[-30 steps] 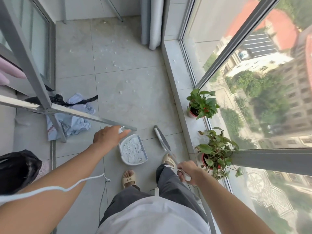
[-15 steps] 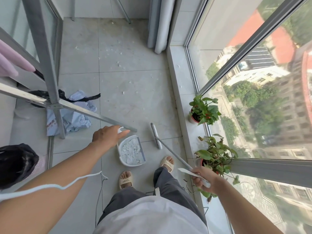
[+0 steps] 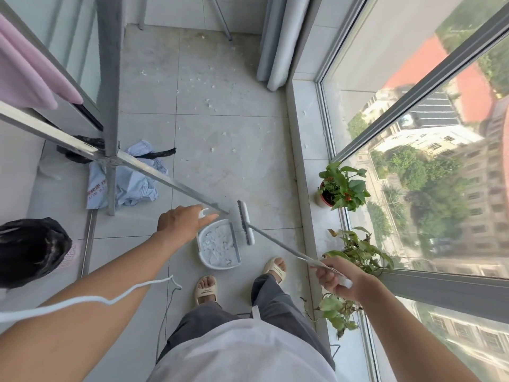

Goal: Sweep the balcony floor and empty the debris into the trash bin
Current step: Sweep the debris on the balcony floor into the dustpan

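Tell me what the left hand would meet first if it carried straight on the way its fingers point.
Probably the broom head: the left hand, holding the dustpan handle, points right toward it, though the drying-rack bar crosses close by and depth is unclear.

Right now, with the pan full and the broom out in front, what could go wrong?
1. The dustpan is heaped with white debris; the left hand holds only its handle top, so a tilt could spill it.
2. The broom, held in the right hand, has its head right beside the drying rack bar and could snag on it.
3. The potted plants on the ledge sit close to the handle's swing.
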Tool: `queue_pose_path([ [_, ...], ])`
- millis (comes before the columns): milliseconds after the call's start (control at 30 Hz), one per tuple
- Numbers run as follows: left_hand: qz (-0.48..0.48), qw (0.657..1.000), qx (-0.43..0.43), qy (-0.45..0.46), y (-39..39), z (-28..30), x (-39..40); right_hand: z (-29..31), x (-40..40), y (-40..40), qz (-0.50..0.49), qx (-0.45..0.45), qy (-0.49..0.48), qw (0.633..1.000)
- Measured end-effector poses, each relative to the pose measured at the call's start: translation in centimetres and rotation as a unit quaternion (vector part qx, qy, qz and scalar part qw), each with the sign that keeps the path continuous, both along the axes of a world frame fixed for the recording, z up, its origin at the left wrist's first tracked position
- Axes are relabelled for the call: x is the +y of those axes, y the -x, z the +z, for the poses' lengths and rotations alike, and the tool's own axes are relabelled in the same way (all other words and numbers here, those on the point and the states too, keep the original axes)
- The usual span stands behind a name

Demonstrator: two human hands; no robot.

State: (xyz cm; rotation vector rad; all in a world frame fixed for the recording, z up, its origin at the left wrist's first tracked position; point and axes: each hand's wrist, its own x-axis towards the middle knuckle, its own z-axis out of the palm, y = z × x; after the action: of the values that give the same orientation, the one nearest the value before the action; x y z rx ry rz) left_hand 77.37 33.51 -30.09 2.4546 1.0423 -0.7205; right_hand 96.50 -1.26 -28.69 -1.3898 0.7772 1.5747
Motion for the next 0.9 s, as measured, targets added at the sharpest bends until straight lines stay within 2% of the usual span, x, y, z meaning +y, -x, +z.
queue_pose_path([
  [100,-0.004,1.000,0.004,0.005,1.3,0.3,0.5,-0.3,0.6,0.0,0.017,-0.037,0.019,0.999],
  [200,0.015,1.000,-0.002,-0.006,3.7,1.0,2.4,-1.1,2.6,0.5,0.092,-0.086,0.050,0.991],
  [367,0.086,0.994,-0.056,-0.038,7.0,1.1,4.5,-3.3,6.4,4.3,0.259,-0.184,0.139,0.938],
  [500,0.098,0.995,-0.021,-0.003,8.9,-0.5,4.3,-4.2,8.0,9.1,0.317,-0.180,0.148,0.919],
  [600,0.104,0.994,-0.021,0.003,9.7,-0.5,5.1,-3.0,7.8,8.4,0.303,-0.127,0.125,0.936],
  [733,0.097,0.995,-0.021,0.013,9.5,0.0,5.7,-0.9,5.0,3.9,0.157,-0.034,0.052,0.986],
  [833,0.077,0.997,-0.024,0.016,9.0,0.0,4.7,1.1,2.8,3.3,0.106,-0.021,0.018,0.994],
  [900,0.071,0.997,-0.028,0.017,8.9,0.1,4.0,0.8,2.5,4.8,0.122,-0.041,0.026,0.991],
])
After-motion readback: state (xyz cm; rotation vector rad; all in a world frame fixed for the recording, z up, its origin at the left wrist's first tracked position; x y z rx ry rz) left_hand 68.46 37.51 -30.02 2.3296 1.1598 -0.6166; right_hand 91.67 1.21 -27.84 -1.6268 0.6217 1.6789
